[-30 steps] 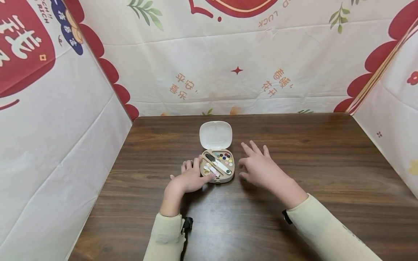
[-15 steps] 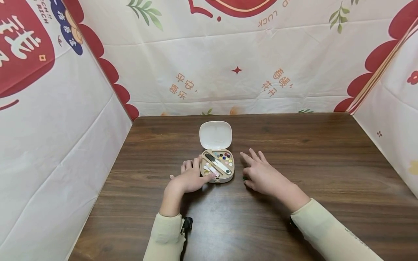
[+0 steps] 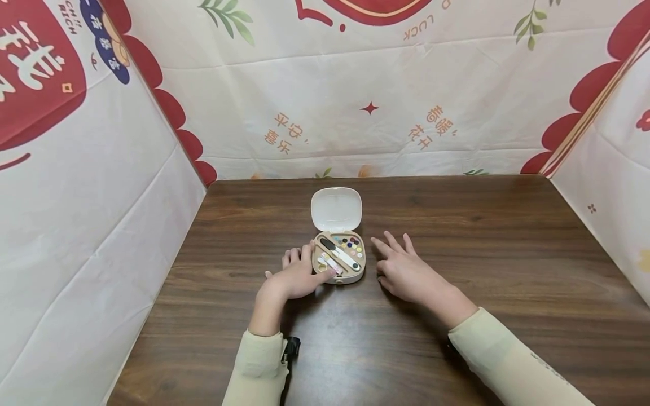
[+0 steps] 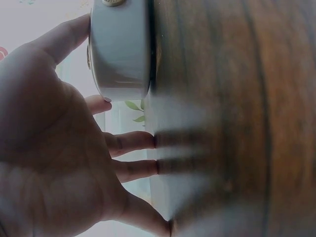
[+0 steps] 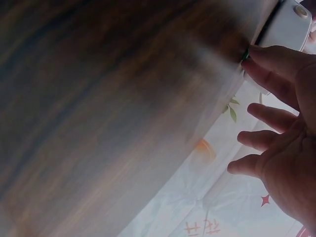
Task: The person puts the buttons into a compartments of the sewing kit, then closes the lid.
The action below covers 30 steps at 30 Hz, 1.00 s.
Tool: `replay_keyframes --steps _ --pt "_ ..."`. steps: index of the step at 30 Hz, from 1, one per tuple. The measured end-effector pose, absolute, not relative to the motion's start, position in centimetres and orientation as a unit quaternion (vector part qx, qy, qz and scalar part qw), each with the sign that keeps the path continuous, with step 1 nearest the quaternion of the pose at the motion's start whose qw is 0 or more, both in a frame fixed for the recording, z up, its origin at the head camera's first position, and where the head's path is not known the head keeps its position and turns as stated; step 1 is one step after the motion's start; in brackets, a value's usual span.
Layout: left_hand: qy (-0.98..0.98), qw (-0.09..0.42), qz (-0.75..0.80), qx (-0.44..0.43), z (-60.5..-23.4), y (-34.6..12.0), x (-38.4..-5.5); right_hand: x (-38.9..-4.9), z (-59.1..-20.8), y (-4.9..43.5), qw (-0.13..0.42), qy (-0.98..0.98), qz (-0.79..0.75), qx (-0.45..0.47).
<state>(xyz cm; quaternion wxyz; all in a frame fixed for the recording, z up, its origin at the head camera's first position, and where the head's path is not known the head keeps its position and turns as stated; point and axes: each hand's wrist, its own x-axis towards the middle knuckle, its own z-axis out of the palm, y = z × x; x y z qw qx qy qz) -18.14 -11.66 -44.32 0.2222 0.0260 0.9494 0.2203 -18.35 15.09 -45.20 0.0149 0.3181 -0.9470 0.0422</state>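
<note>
A small sewing kit [image 3: 361, 265] lies with its lid [image 3: 336, 210] raised on the table. Its beige tray holds several coloured buttons [image 3: 350, 245], a black-and-white tool [image 3: 340, 254] set diagonally, and small pale pieces at the lower left. My left hand [image 3: 294, 277] is spread at the kit's left side: the thumb rests on its front edge and the index finger touches its side. In the left wrist view the other fingertips stand on the table. My right hand [image 3: 406, 276], just right of the kit, pinches a small green button [image 5: 245, 55] at the tabletop, mostly hidden by thumb and index.
The dark wooden table [image 3: 482, 237] extends around the kit on every side. White printed cloth [image 3: 325, 113] hangs behind it and along both sides. A black band [image 3: 291, 348] shows at the left sleeve cuff.
My right hand has shifted slightly down and away from the kit since a second ago, its fingers now lower to the table. The left hand and kit stay put.
</note>
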Motion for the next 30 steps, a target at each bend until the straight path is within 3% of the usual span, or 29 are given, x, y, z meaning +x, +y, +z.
replay_keyframes --steps 14,30 --pt "0.949 0.221 0.223 0.024 -44.3 -11.6 -18.1 -18.8 -45.6 15.4 0.026 -0.941 0.058 0.333" --pt "0.950 0.219 0.223 0.025 -44.4 -11.6 -18.1 -19.6 -43.7 15.5 0.120 -0.922 0.040 0.366"
